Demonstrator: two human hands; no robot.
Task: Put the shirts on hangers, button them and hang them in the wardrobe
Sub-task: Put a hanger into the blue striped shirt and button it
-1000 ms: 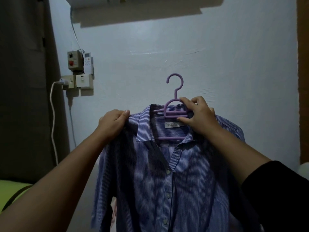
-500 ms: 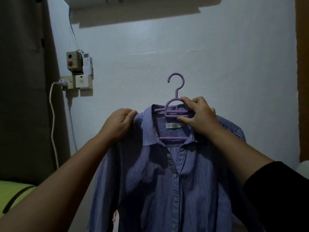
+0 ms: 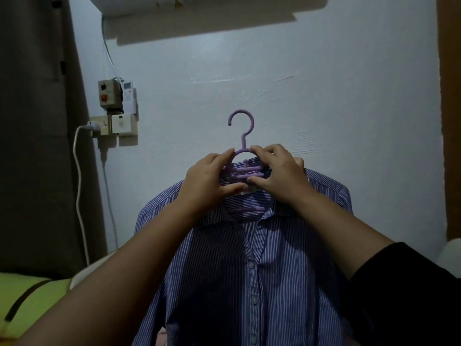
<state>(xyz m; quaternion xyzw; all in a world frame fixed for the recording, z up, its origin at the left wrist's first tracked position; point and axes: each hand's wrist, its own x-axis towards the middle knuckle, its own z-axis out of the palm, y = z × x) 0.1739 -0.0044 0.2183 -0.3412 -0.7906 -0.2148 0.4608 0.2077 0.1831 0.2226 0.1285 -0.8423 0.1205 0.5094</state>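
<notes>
Two hands meet at the neck of one purple plastic hanger [image 3: 241, 156], held up in front of the pale wall [image 3: 324, 96]. The left hand [image 3: 208, 182] curls its fingers round the hanger's left shoulder, thumb under the bars; the right hand [image 3: 279, 174] pinches the right side, thumb below, fingers over the top. One blue-and-white striped button-up shirt [image 3: 249, 270] hangs on it, collar just beneath both hands, its long axis running straight down between the forearms. At least three buttons show on the placket, and the front looks open at the collar. Both hands are equally near the top button, directly below them; buttoning is likely the next step. No wardrobe is in view.
</notes>
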